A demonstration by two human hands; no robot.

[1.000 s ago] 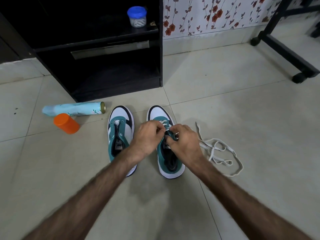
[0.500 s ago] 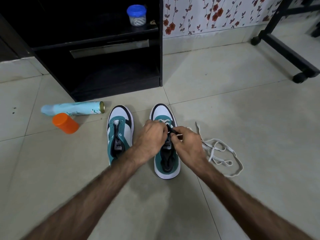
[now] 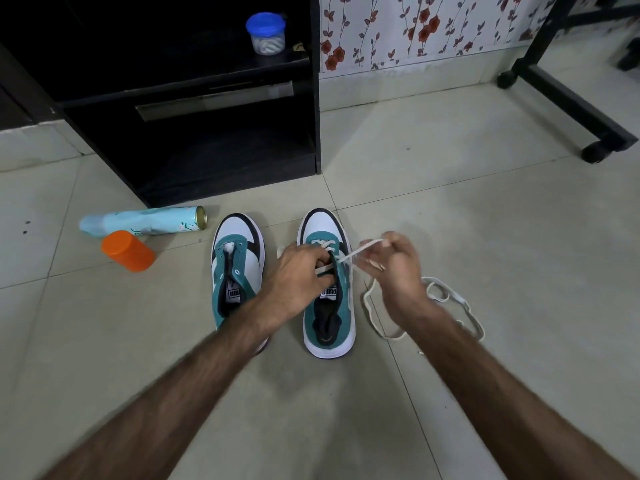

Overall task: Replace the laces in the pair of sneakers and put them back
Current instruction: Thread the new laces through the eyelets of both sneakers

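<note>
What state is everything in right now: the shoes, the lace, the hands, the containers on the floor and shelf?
Right sneaker: upright on the floor, partly laced near the toe.
Left sneaker: upright, no lace through its eyelets.
White lace: pulled taut from the right sneaker, the rest lies loose on the floor.
Left hand: grips the right sneaker's eyelet area.
Right hand: pinches the lace.
Spray can: lying on its side.
Orange container: tipped over.
Blue-lidded jar: upright on the shelf, lid on.

Two teal, white and black low-top sneakers stand side by side, toes toward the black cabinet (image 3: 214,140). The left sneaker (image 3: 237,271) has bare eyelets; the right sneaker (image 3: 329,299) is part-laced with a flat white lace (image 3: 349,255), whose slack lies looped on the floor, right of the cabinet.
</note>
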